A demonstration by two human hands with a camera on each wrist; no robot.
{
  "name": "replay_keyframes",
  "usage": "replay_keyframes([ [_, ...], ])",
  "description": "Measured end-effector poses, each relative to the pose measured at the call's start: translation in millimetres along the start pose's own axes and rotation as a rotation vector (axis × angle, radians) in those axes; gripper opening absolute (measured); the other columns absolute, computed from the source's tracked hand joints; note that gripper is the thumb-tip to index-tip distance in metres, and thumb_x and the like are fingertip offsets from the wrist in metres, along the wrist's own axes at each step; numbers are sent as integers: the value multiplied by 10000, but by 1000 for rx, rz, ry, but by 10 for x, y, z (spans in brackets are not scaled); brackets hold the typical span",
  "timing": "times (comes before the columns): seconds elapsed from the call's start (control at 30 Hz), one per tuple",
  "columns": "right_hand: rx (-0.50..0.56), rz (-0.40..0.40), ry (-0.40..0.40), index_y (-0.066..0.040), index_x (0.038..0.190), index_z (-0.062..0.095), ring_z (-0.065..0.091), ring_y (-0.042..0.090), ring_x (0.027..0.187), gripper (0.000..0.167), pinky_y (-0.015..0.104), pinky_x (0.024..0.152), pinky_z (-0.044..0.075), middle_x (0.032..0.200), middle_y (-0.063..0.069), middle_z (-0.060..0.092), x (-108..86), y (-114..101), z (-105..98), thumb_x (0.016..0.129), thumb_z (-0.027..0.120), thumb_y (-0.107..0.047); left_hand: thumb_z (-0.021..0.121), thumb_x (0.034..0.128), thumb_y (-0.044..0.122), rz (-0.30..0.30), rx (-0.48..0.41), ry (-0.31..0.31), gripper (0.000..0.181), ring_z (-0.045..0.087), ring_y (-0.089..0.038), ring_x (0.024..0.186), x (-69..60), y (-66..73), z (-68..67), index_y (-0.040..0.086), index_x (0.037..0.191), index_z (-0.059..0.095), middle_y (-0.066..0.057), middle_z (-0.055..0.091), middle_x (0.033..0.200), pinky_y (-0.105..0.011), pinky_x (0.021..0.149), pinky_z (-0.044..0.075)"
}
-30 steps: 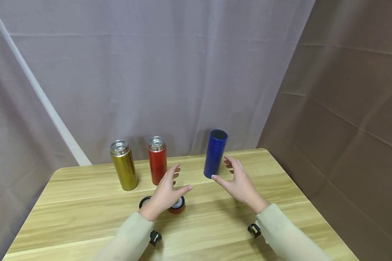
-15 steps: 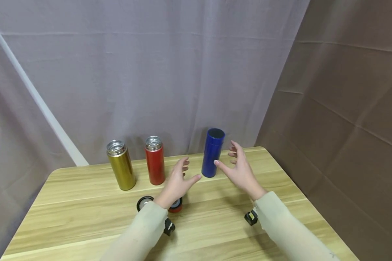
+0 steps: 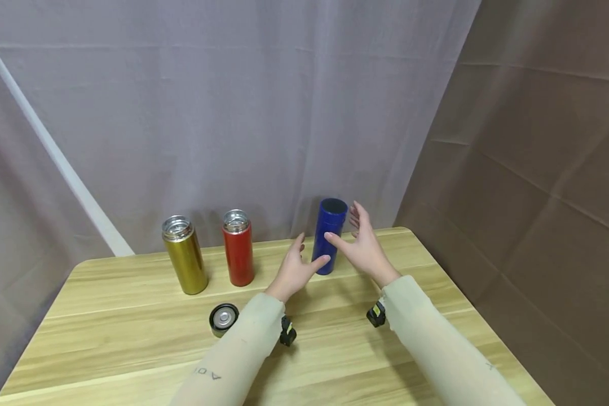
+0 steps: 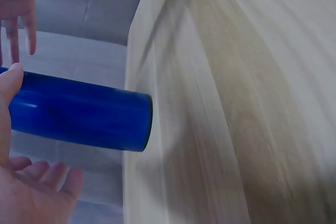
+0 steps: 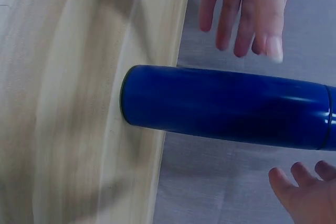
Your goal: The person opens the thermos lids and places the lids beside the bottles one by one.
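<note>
A blue bottle (image 3: 330,231) with a dark top stands upright near the table's back edge, its lid on. My left hand (image 3: 295,272) is just left of it, thumb and fingers spread. On its other side my right hand (image 3: 362,248) reaches around the upper part, fingers apart. In the right wrist view the blue bottle (image 5: 226,106) lies between the left hand (image 5: 247,9) and the right fingers (image 5: 307,182), with gaps on both sides. The left wrist view shows the bottle (image 4: 84,111) with its base on the table and the left hand (image 4: 31,192) beside it.
An open gold bottle (image 3: 188,262) and an open red bottle (image 3: 239,254) stand to the left. A round lid (image 3: 224,317) lies upside down in front, beside the left sleeve (image 3: 243,344). Grey curtain (image 3: 233,113) hangs behind the wooden table (image 3: 106,327).
Both hands have moved up around the blue bottle, the left one going right towards it. The left forearm now covers the red lid seen before.
</note>
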State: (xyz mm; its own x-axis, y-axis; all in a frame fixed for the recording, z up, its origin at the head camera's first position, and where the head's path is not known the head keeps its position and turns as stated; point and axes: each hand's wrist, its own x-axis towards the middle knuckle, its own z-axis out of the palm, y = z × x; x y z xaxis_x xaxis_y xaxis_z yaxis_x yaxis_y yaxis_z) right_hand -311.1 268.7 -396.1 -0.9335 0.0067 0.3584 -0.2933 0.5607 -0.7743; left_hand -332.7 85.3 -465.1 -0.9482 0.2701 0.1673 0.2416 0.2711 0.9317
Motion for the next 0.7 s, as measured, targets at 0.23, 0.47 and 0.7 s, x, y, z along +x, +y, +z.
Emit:
replay_keyframes([
  [0.23, 59, 17, -39, -126, 1550, 57, 340, 285, 1366, 1050, 460, 1080, 337, 1529, 146, 269, 83, -45, 98, 824, 732, -471, 711, 816, 535, 21, -45, -36, 1037, 269, -295, 1407, 158, -39, 38, 161, 1562, 95, -118, 228, 1570, -473, 1098, 292],
  [0.47, 73, 20, -32, -129, 1549, 89, 432, 291, 1287, 1057, 400, 1040, 398, 1454, 159, 294, 72, -115, 172, 801, 756, -467, 714, 828, 505, 95, -50, -4, 917, 366, -291, 1341, 162, -31, 70, 180, 1536, 230, -86, 345, 1497, -501, 1071, 323],
  [0.7, 19, 11, 2, -91, 1459, 326, 479, 284, 1202, 862, 421, 988, 450, 1308, 141, 352, -21, -153, 198, 797, 784, -400, 763, 836, 298, 158, -70, 70, 688, 504, -292, 1199, 131, -20, 183, 132, 1393, 395, -86, 458, 1357, -479, 1009, 410],
])
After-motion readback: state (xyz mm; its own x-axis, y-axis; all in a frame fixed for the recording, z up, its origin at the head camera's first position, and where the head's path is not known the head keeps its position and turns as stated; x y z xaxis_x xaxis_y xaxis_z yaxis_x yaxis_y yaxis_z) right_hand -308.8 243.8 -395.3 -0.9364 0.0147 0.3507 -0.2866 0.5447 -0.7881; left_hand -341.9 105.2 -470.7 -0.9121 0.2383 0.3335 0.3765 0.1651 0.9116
